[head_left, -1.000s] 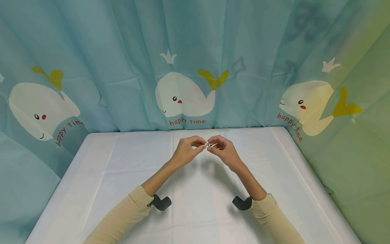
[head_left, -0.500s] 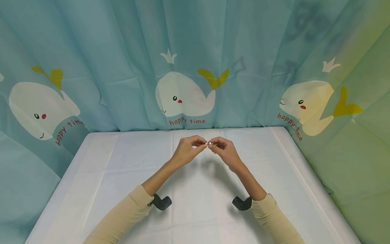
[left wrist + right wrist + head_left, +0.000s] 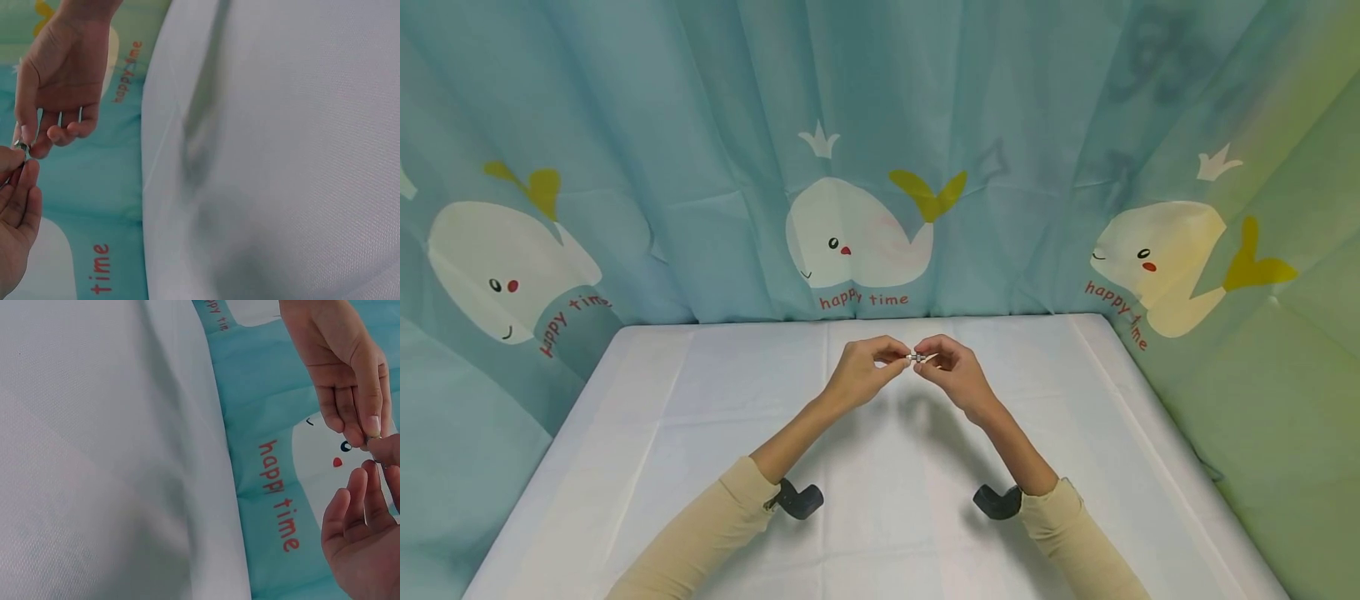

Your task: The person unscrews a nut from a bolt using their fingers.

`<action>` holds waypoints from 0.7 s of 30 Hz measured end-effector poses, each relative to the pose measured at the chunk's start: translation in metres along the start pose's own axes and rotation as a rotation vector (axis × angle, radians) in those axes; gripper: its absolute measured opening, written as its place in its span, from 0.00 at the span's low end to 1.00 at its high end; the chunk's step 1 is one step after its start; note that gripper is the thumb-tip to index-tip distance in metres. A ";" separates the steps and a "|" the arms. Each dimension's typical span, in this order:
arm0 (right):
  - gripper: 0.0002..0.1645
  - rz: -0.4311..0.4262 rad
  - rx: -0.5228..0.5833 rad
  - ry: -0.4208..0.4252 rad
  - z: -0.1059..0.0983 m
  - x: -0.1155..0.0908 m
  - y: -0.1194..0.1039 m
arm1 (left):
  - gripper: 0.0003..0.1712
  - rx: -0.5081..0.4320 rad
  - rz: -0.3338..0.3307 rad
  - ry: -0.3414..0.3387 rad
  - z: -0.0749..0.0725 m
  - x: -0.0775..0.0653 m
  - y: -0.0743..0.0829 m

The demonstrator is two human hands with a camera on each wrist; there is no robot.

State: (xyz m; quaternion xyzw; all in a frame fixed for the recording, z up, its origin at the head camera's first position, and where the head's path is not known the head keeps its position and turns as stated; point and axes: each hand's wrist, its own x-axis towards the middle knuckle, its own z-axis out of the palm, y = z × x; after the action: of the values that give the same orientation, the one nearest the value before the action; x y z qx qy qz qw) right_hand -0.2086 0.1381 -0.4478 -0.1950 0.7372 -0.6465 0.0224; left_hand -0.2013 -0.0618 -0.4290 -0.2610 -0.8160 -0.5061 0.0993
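Observation:
A small silver metal bolt (image 3: pixel 912 357) with a wider, nut-like collar (image 3: pixel 918 357) is held level above the far part of the table, between both hands. My left hand (image 3: pixel 859 372) pinches its left end between thumb and index finger. From the other side, the thumb and index finger of my right hand (image 3: pixel 955 375) close round the collar. In the left wrist view, the collar (image 3: pixel 21 145) shows at the fingertips where my right hand (image 3: pixel 69 75) and left hand (image 3: pixel 17 219) meet. Fingertips cover most of the bolt in the right wrist view.
A white cloth covers the table (image 3: pixel 715 433), and the hands' shadows fall on it. Blue-green curtains (image 3: pixel 715 233) with printed whales stand close behind its far edge and along both sides. Black wrist-worn devices (image 3: pixel 800 500) jut inward from both cuffs.
My right thumb and index finger have shifted slightly about the collar, drawing together and then parting a little. The left hand keeps its pinch, and both forearms stay nearly in place.

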 end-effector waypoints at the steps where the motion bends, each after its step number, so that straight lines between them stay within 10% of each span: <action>1: 0.15 0.007 0.000 -0.001 0.000 0.000 0.000 | 0.04 0.001 -0.002 0.001 0.000 0.000 0.000; 21: 0.12 0.017 0.011 0.009 0.001 -0.003 -0.006 | 0.04 0.010 -0.003 -0.001 0.001 0.000 -0.001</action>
State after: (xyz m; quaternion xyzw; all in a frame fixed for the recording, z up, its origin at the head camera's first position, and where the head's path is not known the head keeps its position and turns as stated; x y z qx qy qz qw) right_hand -0.2042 0.1379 -0.4431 -0.1856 0.7353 -0.6513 0.0258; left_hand -0.2017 -0.0614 -0.4298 -0.2595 -0.8191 -0.5018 0.0995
